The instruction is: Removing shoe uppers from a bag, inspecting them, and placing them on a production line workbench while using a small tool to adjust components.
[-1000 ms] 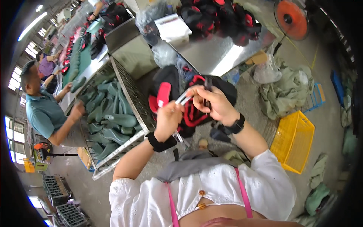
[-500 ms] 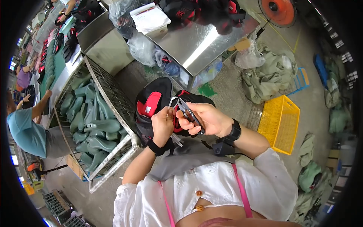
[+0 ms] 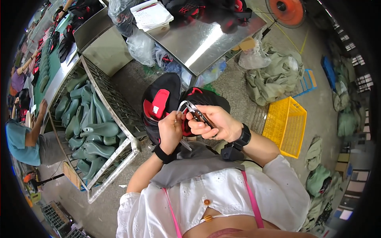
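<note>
left hand [image 3: 170, 130] bunched in a pinch, right hand [image 3: 217, 123] kinda curled in a grip just beside it, forearms [image 3: 262, 149] angled inward

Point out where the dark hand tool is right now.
In the head view, the dark hand tool is just right of centre, held in the right hand, beside the pale strip pinched by the left hand.
</note>
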Motion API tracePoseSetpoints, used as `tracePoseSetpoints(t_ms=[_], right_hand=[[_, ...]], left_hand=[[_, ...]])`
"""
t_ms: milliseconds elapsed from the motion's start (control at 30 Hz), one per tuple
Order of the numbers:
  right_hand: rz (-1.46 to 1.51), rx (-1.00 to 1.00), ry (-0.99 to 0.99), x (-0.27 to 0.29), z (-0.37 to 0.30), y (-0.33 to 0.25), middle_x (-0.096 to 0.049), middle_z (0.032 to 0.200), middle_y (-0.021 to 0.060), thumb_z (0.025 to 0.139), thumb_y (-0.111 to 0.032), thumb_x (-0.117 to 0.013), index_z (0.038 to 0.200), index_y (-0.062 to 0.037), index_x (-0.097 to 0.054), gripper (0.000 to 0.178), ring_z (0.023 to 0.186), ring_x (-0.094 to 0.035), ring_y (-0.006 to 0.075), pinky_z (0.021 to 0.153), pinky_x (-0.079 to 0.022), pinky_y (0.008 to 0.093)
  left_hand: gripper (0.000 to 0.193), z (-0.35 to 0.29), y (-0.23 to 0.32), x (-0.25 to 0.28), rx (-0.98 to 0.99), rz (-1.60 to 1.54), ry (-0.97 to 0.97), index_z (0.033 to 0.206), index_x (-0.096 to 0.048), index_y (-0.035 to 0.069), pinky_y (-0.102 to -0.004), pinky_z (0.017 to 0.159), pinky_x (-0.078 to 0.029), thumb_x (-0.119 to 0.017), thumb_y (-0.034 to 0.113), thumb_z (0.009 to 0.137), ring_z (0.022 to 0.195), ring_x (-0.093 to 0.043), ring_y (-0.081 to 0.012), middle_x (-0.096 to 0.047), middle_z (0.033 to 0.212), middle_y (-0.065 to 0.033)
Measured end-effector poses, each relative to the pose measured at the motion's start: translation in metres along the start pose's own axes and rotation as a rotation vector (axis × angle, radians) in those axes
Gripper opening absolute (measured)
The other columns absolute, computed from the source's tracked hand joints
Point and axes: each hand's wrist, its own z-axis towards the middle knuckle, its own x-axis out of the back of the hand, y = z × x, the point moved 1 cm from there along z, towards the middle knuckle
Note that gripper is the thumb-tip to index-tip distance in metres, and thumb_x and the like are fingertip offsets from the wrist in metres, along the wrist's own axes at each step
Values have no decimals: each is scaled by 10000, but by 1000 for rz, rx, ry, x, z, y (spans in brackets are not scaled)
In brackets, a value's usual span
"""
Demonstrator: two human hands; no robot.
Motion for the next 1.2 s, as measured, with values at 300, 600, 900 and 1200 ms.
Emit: tracePoseSetpoints(t_ms=[300,600,900,1200], right_hand=[[-53,84,-8,-1,-4,-9,-398,654,46,926,-304,-319,924,-9,-484,338,494,-359,89,315,-285,156],[-62,83,-141,2,6,-18,-365,580,15,917,-315,-374,847,-32,-449,301,455,-307,69,293,-233,164],[-63,324,-452,-19,-16,-62,-351,515,9,924,-331,-364,812,-50,-449,314,398,-281,72,282,-223,179],[-805,496,124,3,18,-92,-495,691,8,832,-150,-567,1041,-23,-515,250,420,-348,16,325,-255,158]], left_hand=[[58,-1,4,-10,-56,9,-8,763,-557,10,-346,512,-438,-508,15,793,575,-569,-320,-555,630,-176],[89,9,4,-10,-65,81,-13,743,-537,5,-347,499,-428,-486,28,813,559,-559,-320,-542,622,-183],[209,16,1,-6,37,-26,23,699,-511,14,-270,433,-348,-455,111,874,437,-439,-150,-443,497,-80],[191,55,1,1,100,-15,163,689,-518,20,-259,438,-350,-456,84,858,447,-447,-118,-453,502,-60]])
